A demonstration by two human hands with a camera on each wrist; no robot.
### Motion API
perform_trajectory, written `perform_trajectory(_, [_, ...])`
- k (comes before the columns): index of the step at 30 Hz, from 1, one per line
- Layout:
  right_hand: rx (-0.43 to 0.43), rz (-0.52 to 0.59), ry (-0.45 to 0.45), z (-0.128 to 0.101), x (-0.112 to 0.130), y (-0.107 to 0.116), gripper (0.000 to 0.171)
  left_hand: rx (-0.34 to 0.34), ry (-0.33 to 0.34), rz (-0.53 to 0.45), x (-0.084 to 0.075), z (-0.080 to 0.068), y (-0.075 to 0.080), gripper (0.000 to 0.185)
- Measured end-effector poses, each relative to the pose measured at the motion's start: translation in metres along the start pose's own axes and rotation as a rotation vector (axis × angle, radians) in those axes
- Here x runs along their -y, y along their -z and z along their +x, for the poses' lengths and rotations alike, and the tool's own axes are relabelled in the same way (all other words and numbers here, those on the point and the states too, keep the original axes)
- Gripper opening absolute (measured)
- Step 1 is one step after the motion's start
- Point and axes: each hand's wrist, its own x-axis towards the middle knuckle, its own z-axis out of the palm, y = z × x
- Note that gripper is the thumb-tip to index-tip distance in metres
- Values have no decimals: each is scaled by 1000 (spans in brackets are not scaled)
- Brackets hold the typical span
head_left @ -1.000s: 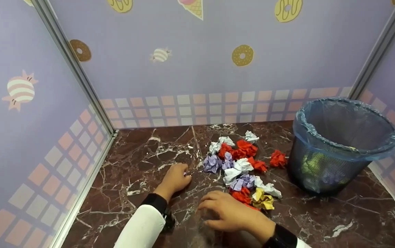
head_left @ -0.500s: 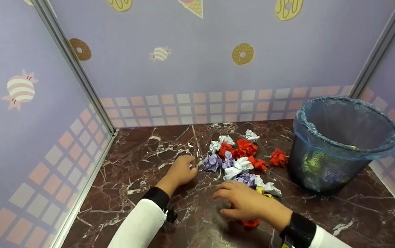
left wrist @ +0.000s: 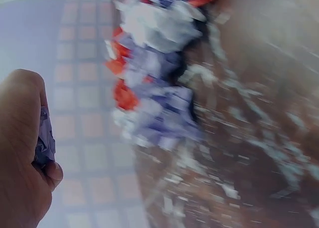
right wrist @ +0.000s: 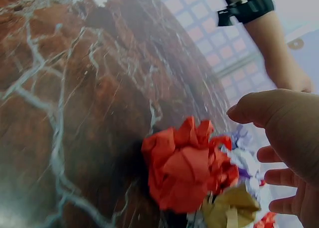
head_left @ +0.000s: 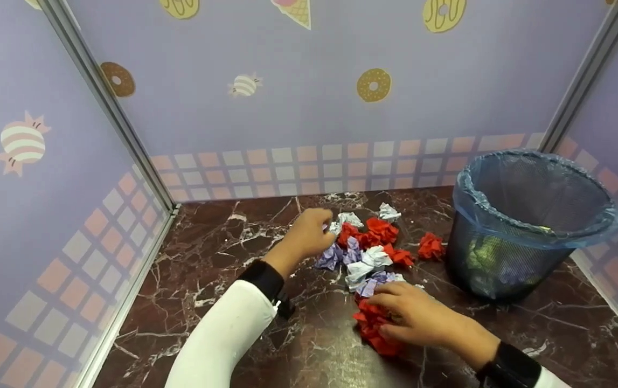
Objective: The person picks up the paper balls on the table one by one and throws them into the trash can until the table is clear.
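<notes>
A crumpled piece of purple paper [left wrist: 46,138] is pinched in the left hand [head_left: 309,237], the thumb and curled fingers closed around it so that only a sliver shows. The right hand [head_left: 422,315] has its thumb and loosely bent fingers well apart, with nothing in its grasp. Just beside its thumb and fingers lies a red paper ball [right wrist: 182,170], with a yellow paper ball [right wrist: 232,208] next to that. Just to the right of the left hand, and beyond the right hand's fingertips, runs a loose pile of crumpled paper: purple balls [head_left: 329,257] nearest the left grip, white ones [head_left: 376,257] and red ones [head_left: 381,230] further right. A lone red ball [head_left: 430,247] rests apart from the pile, farther from the left grip. Beyond it, to the right of both hands, stands a dark mesh bin [head_left: 459,264] with a blue plastic liner [head_left: 573,237] folded over its rim; yellow-green and purple shapes show through the mesh. Everything sits on a dark red-brown, white-veined tabletop [head_left: 330,350]. Behind is a lilac wall [head_left: 298,118] printed with sweets and doughnuts.
</notes>
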Motion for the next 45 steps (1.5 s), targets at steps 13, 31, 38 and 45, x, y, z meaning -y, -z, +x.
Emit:
perform_trajectory(13, [7, -37, -89, -40, 1, -9, 50, 50, -57, 14, -85, 84, 31, 15])
perform_trajectory(31, [-82, -83, 157, -23, 44, -32, 49, 73, -236, 89, -229, 155, 9, 10])
perform_trajectory(38, [-46, -4, 185, -13, 56, -37, 50, 131, -269, 76, -270, 157, -11, 9])
perform_trajectory(45, [-86, 22, 197, -13, 60, -35, 57, 182, -265, 86, -283, 161, -28, 42])
